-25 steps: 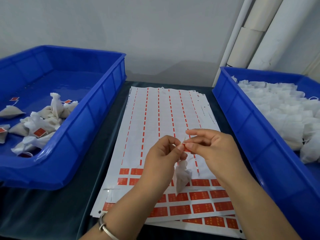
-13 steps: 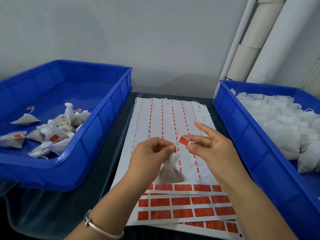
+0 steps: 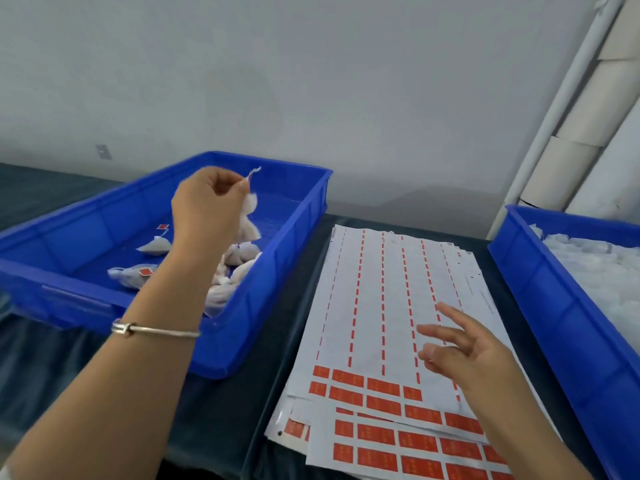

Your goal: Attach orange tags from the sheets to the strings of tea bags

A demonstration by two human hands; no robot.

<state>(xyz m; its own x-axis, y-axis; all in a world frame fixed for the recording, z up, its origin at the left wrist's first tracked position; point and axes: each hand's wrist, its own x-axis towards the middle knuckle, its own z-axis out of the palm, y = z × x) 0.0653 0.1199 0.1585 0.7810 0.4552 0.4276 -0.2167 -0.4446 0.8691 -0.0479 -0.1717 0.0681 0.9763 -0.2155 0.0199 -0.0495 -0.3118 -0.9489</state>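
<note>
Directly below the left hand's (image 3: 207, 202) pinching grip, the tea bag (image 3: 250, 216) dangles over the left bin (image 3: 277, 271), while the right hand (image 3: 464, 348) hovers open, empty, over the sheets (image 3: 381, 289).

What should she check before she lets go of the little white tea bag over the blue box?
1. Left hand grips the small white mesh tea bag: ok.
2. Tea bag hangs over the blue plastic bin on the left, inside its rim: ok.
3. Orange tag on this bag's string: cannot tell, the hand hides it and the bag is blurred.
4. Room in the bin among the finished tagged bags: ok, bare blue floor shows.
5. Right hand open and holding nothing, over the white sheets of orange tags: ok.
6. Untagged white bags waiting in the blue bin on the right: ok.
</note>
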